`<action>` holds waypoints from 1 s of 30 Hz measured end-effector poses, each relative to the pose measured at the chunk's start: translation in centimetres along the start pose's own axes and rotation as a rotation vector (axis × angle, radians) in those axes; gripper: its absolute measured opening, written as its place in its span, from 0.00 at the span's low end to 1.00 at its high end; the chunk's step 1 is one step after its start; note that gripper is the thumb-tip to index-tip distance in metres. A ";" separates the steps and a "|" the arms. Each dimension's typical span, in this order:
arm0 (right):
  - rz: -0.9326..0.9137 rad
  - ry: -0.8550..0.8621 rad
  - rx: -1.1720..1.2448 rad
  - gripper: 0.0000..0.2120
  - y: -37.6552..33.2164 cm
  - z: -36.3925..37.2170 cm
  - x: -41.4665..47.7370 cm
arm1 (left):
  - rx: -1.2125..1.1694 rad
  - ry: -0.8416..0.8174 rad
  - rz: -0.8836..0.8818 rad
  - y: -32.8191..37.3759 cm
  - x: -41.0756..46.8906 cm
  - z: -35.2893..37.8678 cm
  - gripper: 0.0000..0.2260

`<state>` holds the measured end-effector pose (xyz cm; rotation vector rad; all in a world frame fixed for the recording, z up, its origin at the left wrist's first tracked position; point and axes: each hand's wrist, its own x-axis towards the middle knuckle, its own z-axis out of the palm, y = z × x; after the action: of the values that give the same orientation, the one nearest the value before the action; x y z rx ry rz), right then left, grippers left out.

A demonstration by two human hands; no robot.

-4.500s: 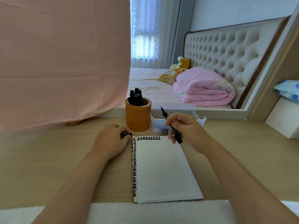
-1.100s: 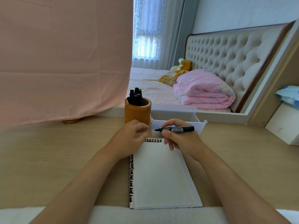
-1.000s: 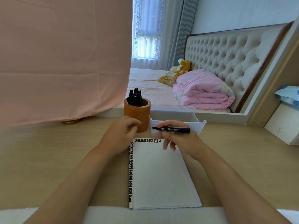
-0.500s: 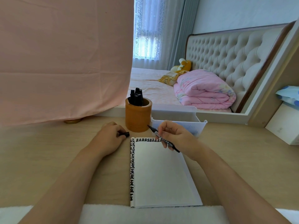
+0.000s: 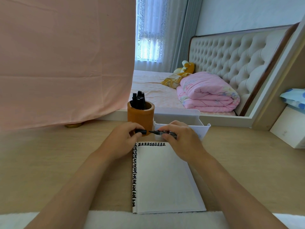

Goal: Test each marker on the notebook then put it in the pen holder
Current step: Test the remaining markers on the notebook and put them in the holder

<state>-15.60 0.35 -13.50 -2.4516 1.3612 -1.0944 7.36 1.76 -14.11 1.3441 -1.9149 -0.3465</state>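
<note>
At frame centre the left hand point(image 5: 123, 139) pinches a black cap point(image 5: 141, 131); the right hand point(image 5: 180, 138) grips the marker point(image 5: 162, 133), its rear end hidden by fingers.

The marker point(image 5: 165, 133) and the cap point(image 5: 141, 131) are black, the marker's barrel printed with small white lettering. The pen holder point(image 5: 140, 118) is orange-brown, the markers point(image 5: 138, 100) in it black. The notebook point(image 5: 163, 176) page is white, with rows of black marks along its top and left edges. The table point(image 5: 49, 159) is pale wood grain, the cloth point(image 5: 66, 63) plain pink, the quilt point(image 5: 208, 93) pink with faint flowers, the tray point(image 5: 181, 113) white
</note>
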 end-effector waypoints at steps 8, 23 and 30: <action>-0.059 0.003 -0.070 0.09 0.0 0.1 -0.1 | -0.009 -0.039 -0.009 1.1 -0.2 0.5 0.08; -0.083 -0.082 -0.033 0.06 -0.7 0.1 -0.2 | 0.005 -0.251 -0.052 2.9 0.4 -0.1 0.13; 0.031 -0.203 0.018 0.09 -0.8 -0.2 -0.1 | -0.015 -0.193 0.003 2.9 0.3 0.7 0.07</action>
<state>-15.26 0.97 -13.08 -2.4423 1.3164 -0.8208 4.86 2.58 -12.72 1.3391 -2.0672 -0.5047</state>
